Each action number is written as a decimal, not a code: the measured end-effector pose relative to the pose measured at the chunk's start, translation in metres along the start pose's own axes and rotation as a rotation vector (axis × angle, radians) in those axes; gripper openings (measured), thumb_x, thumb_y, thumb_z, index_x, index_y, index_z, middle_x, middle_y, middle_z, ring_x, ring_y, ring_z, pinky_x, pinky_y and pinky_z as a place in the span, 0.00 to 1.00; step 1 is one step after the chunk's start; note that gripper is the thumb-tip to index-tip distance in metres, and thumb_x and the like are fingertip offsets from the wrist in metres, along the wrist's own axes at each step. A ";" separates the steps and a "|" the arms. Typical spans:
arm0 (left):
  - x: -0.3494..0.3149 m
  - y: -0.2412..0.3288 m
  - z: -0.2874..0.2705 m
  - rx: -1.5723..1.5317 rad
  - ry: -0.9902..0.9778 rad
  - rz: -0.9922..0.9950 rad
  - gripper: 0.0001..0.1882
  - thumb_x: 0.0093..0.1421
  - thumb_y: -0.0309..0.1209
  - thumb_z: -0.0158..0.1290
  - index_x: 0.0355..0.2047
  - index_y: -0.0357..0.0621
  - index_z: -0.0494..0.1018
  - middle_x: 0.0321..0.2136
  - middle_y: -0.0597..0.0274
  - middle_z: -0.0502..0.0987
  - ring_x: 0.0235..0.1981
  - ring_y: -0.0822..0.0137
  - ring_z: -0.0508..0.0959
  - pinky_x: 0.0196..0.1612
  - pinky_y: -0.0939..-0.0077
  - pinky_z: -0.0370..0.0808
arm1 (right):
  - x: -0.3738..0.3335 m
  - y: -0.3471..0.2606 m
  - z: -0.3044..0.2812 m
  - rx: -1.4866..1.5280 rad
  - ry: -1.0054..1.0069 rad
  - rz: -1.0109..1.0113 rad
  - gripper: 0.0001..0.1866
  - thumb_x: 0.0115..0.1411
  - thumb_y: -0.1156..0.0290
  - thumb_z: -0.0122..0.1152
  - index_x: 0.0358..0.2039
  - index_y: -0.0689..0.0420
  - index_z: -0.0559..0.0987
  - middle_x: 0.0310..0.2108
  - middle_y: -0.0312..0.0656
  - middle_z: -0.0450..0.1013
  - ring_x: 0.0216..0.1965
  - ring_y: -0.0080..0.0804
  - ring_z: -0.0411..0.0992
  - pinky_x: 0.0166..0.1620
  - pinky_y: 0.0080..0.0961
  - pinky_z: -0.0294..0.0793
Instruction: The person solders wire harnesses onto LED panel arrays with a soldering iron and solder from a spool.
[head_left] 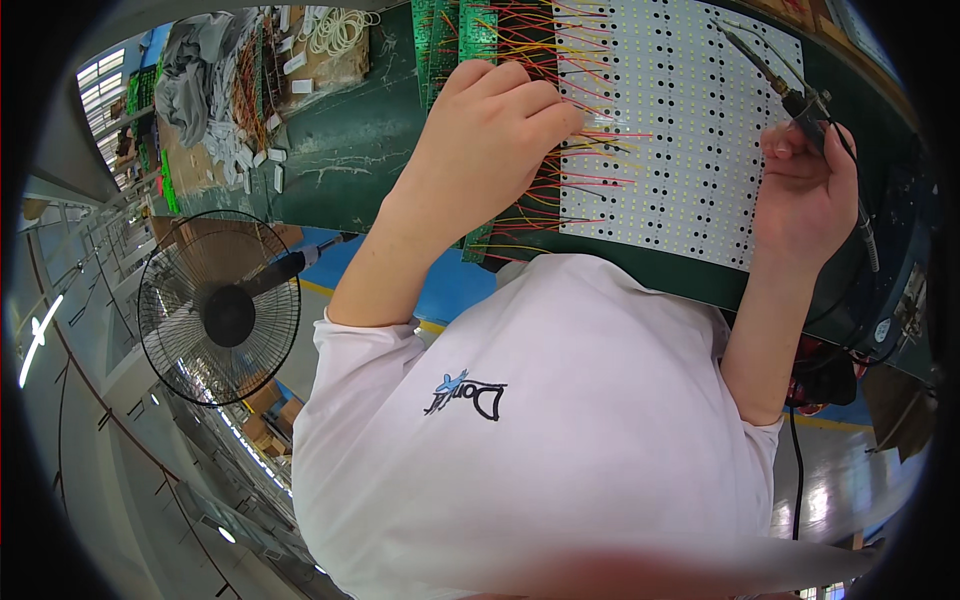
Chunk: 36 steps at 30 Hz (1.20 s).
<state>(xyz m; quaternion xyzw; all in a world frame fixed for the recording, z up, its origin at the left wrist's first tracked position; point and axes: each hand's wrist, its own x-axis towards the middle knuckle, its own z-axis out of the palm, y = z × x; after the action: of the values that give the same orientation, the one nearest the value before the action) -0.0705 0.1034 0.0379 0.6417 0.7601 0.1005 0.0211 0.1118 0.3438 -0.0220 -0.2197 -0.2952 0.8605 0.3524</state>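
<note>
My left hand (490,135) is closed over the left edge of a white board (680,130) dotted with rows of small light-coloured parts and black holes. Its fingertips meet among thin red and yellow wires (610,184), but what they pinch is hidden. These wires run from green circuit boards (478,35) onto the white board. At the right, my right hand (808,190) grips a soldering iron (797,103) with a thin metal tube fixed along it. The iron's tip points up and left, over the white board's upper right part, apart from my left hand.
A green work surface (345,160) lies under everything. At its far left are a grey cloth heap (190,75), small white blocks (295,62), coiled pale cord (340,32) and more wires. A black fan (228,312) stands left of me. A cable hangs from the iron.
</note>
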 end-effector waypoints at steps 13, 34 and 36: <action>-0.003 -0.006 0.001 -0.243 -0.010 -0.062 0.14 0.51 0.16 0.59 0.38 0.44 0.76 0.32 0.60 0.75 0.35 0.56 0.75 0.40 0.63 0.73 | 0.000 -0.001 0.001 0.025 -0.015 0.018 0.08 0.65 0.71 0.53 0.36 0.61 0.78 0.27 0.46 0.78 0.28 0.35 0.68 0.39 0.35 0.66; -0.004 0.010 -0.011 -0.460 0.120 -0.204 0.09 0.55 0.16 0.58 0.35 0.39 0.75 0.30 0.56 0.77 0.33 0.55 0.78 0.35 0.67 0.75 | -0.001 -0.002 0.000 0.016 -0.030 0.029 0.09 0.66 0.72 0.54 0.36 0.62 0.79 0.28 0.47 0.78 0.28 0.35 0.67 0.40 0.34 0.66; 0.002 0.014 -0.005 -0.492 0.140 -0.182 0.08 0.56 0.16 0.58 0.35 0.39 0.75 0.30 0.56 0.77 0.33 0.56 0.78 0.35 0.67 0.75 | -0.001 -0.003 0.001 0.008 -0.040 0.034 0.08 0.65 0.72 0.54 0.36 0.62 0.79 0.28 0.47 0.78 0.28 0.35 0.67 0.40 0.34 0.66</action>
<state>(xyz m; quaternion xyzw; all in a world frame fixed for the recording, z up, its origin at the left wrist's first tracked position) -0.0583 0.1073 0.0458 0.5378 0.7670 0.3239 0.1327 0.1133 0.3439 -0.0192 -0.2059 -0.2951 0.8718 0.3325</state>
